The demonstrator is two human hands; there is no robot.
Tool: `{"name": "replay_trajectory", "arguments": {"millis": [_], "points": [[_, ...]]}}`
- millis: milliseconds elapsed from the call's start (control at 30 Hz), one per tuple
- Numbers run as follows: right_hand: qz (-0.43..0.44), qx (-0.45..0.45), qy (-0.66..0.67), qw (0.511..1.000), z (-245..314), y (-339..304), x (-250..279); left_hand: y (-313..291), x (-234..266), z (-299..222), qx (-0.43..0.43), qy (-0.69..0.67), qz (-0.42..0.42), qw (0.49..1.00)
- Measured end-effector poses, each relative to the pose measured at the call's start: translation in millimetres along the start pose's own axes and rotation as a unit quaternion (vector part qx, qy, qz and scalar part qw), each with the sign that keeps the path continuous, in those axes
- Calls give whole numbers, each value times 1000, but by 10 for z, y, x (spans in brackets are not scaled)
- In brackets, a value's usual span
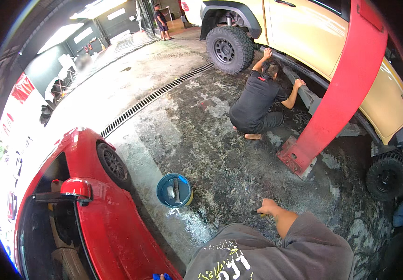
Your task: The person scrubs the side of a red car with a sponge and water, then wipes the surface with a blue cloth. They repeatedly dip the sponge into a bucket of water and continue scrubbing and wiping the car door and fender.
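Observation:
My right hand [270,207] is held out over the wet floor, fingers curled. A small dark piece with a bit of yellow shows at the fingertips, too small to name. At the lower edge only a sliver of my left hand [162,277] shows, with a crumpled blue cloth [167,276] in it, beside the red car [113,224]. Between the car and my right hand stands a blue-rimmed bucket [160,198]. Inside it lie a long brush-like tool [177,189] and a pale block-shaped thing [170,192], in what looks like water.
A person in dark clothes [257,100] crouches by a raised tan pickup [299,28], hands on the lift arm [306,93] and side step. The red lift post [346,88] slants in at right. A drain grate [155,95] crosses the floor. Another person [161,22] stands far back.

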State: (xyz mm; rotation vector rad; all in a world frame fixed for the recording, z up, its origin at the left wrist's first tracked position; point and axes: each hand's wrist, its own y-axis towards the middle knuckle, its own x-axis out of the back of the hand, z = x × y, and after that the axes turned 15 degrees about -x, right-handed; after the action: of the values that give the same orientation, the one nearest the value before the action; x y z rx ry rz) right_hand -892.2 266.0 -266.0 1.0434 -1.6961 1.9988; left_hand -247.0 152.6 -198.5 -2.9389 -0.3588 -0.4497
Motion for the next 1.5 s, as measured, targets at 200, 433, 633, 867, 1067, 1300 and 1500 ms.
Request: {"name": "replay_trajectory", "arguments": {"millis": [200, 433, 633, 867, 1067, 1300, 1500], "points": [[-19, -10, 89, 996, 512, -108, 254, 492, 211, 395, 29, 7, 12, 999], [-21, -82, 90, 992, 600, 151, 81, 1259, 214, 976, -31, 261, 177, 948], [17, -118, 83, 989, 872, 39, 150, 2442, -433, 587, -24, 240, 180, 954], [-17, -127, 128, 984, 1809, -688, 577, 3731, -969, 210, -69, 202, 237, 948], [-38, -185, 159, 969, 1937, -1077, 627, 4528, -1337, -15, -115, 180, 296, 931], [10, -256, 163, 953, 1186, -1271, 16, 4790, -1600, 101, -154, 175, 366, 901], [-45, -348, 217, 911, 668, -1630, -847, 5056, -1955, 517, -24, 37, 417, 908]]}}
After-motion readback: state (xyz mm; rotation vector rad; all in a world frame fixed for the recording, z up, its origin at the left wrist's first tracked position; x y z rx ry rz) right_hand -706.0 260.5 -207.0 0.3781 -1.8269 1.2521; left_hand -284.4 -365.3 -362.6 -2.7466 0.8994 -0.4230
